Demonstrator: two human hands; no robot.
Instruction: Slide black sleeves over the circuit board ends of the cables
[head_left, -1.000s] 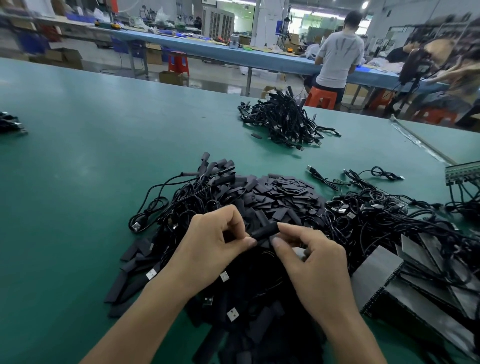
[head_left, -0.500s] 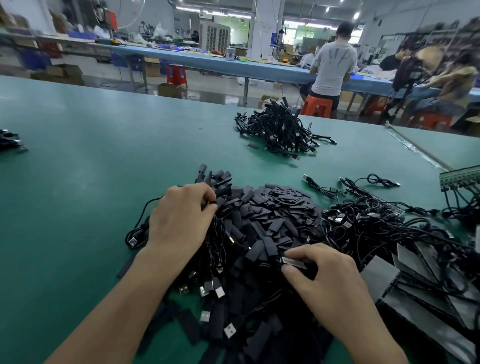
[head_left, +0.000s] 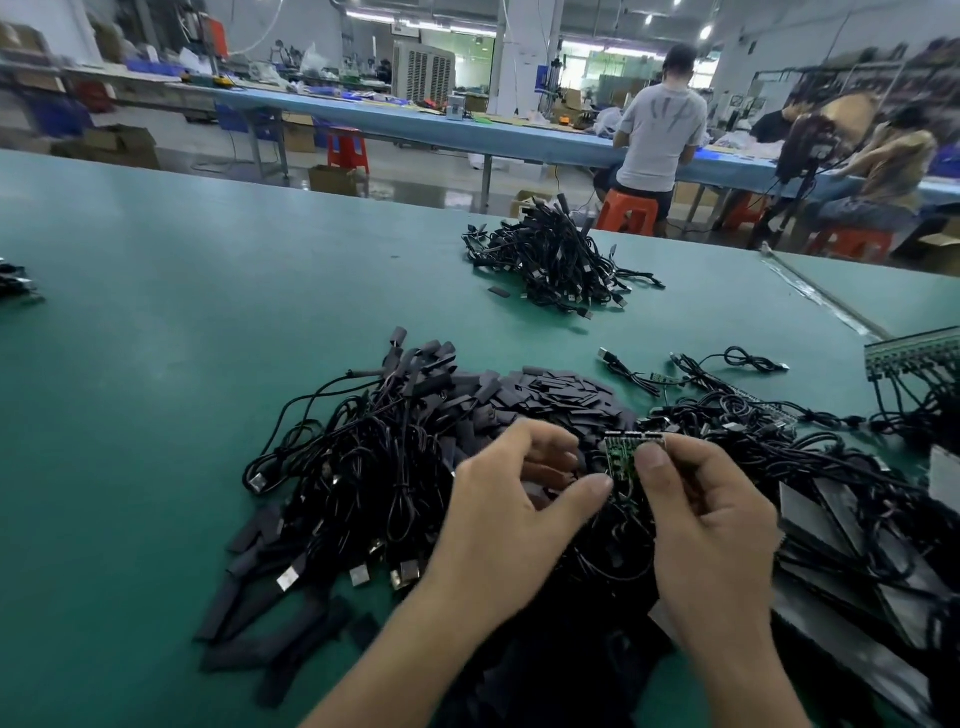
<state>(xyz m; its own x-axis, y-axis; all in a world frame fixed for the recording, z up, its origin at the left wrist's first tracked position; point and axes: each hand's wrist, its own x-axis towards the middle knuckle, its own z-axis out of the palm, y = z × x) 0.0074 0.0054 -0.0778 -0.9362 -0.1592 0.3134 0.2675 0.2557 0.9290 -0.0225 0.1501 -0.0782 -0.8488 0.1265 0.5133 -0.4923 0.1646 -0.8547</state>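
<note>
Head camera showed a green circuit board (head_left: 621, 460) pinched between the right hand's (head_left: 711, 525) thumb and forefinger, above the heap of black sleeves (head_left: 550, 389) and cables (head_left: 374, 467) near the worktop's (head_left: 156, 364) front edge. The left hand (head_left: 509, 530) sat just beside it, fingers (head_left: 543, 439) curled; whether they held a sleeve was unclear.

One view only: head-worn, wide-angle. Looks forward and down over a green table (head_left: 156, 389), close above left hand (head_left: 498, 530) and right hand (head_left: 711, 525), near enough to show parts on the board (head_left: 621, 460). Reaches past near heap (head_left: 363, 467) and far heap (head_left: 561, 265) to a bench (head_left: 415, 122) along the top edge.
</note>
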